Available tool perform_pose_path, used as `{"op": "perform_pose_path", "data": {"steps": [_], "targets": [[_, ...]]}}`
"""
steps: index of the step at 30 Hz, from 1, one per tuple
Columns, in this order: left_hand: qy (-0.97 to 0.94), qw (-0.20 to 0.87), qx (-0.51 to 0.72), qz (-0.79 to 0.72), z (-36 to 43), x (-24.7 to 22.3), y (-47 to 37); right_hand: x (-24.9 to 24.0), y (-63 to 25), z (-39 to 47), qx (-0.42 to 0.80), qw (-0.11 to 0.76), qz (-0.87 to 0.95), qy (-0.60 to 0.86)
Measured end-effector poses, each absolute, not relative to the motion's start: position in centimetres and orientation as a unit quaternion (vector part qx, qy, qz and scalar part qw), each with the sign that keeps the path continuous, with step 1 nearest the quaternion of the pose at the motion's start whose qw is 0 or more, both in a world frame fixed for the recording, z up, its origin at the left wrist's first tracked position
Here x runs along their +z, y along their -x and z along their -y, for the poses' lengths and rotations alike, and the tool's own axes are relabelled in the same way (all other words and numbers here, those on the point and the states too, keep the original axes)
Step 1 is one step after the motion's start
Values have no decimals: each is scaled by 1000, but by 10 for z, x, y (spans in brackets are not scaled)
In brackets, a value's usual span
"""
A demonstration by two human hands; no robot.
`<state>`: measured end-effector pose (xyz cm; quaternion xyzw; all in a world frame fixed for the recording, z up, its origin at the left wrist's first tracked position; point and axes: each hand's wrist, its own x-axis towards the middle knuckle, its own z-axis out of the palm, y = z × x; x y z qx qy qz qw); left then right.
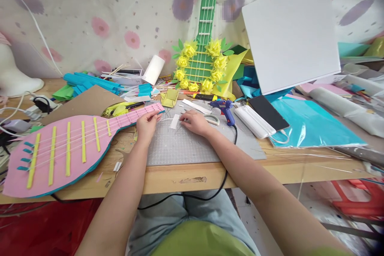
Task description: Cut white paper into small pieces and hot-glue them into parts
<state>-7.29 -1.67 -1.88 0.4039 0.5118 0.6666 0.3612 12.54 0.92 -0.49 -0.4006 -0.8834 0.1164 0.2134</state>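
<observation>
A pink paper guitar (75,128) with a blue edge, yellow bars and white strings lies on the left, its neck pointing toward the mat. My left hand (146,127) is closed in a pinch beside the neck's end; a thin white line runs from its fingertips, and what they grip is unclear. Over the grey cutting mat (192,150), my right hand (194,122) has its fingers bent together near a small white strip (174,121). Anything in those fingers is hidden. Just right of it lie scissors (212,119) with a pale handle, partly covered.
A blue glue gun (224,110) stands on the mat, its black cable (222,184) hanging over the table edge. A white power strip (255,122) and black phone (268,112) lie to the right. Behind stands a green guitar (200,64) with yellow paper flowers. A white board (291,32) leans right.
</observation>
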Motion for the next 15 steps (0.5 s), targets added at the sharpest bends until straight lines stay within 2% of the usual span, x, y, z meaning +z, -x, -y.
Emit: {"op": "perform_pose_path", "data": {"steps": [5,11,15], "targets": [[-439,313,636,-552,18,-18,74,-4,-127,-8,114,210,905,352],[-471,366,591,-543,24,-17,47,-2,-112,-4,140,289,847,424],[-514,360,568,-532,25,-23,31,-4,-106,-1,143,297,824,462]]}}
